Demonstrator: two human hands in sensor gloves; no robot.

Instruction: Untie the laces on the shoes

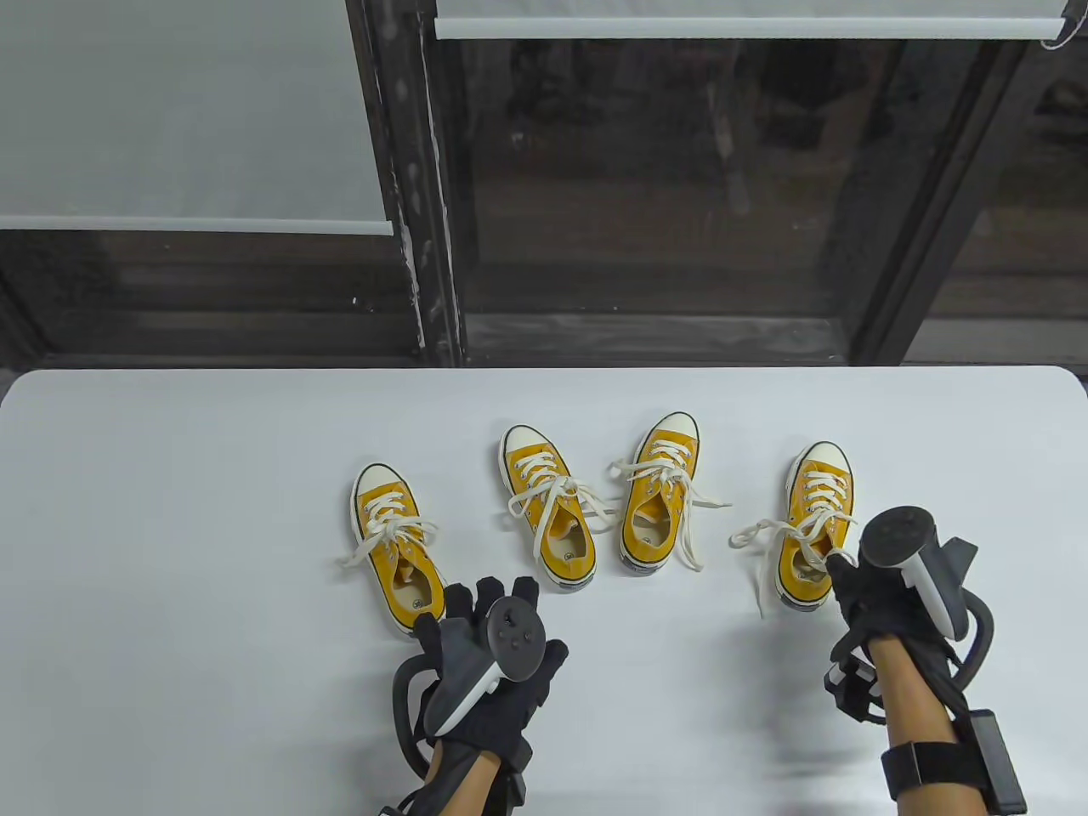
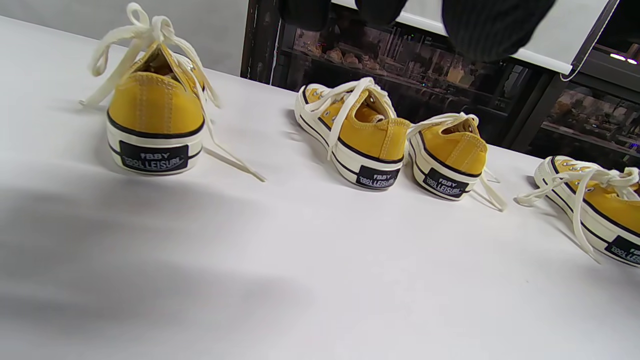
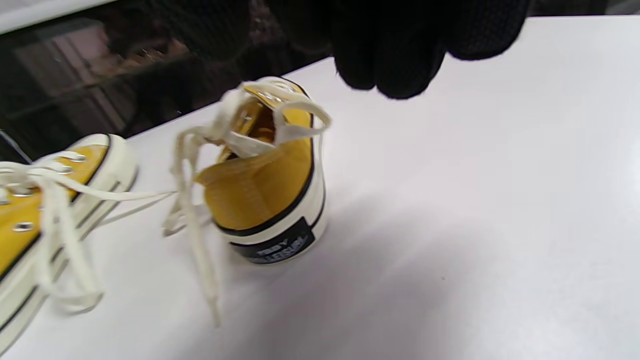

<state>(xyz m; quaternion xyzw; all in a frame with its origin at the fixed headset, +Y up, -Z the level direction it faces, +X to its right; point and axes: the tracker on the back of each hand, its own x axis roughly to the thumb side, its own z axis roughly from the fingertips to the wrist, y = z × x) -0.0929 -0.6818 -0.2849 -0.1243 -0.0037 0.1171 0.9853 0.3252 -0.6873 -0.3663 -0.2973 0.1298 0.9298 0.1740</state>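
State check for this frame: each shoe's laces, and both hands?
Far-left shoe: upright, bow tied.
Second shoe: upright, bow tied.
Third shoe: upright, laces loose, ends trailing on the table.
Far-right shoe: upright, lace partly pulled out.
Left hand: fingers spread, holding nothing.
Right hand: at the far-right shoe's collar; grip unclear.

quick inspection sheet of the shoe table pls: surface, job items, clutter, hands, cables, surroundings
Surface: white table, bare around the shoes.
Job's things: four yellow shoes in a row, toes away from the person: far-left shoe, second shoe, third shoe, far-right shoe; white laces trail loose beside each.
Clutter: nothing seen.
Grippers: left hand near the far-left shoe's heel, fingers straight; right hand at the far-right shoe's heel, grip unclear.
Cables: black loops at both wrists.
Surroundings: dark window frames, roller blinds.
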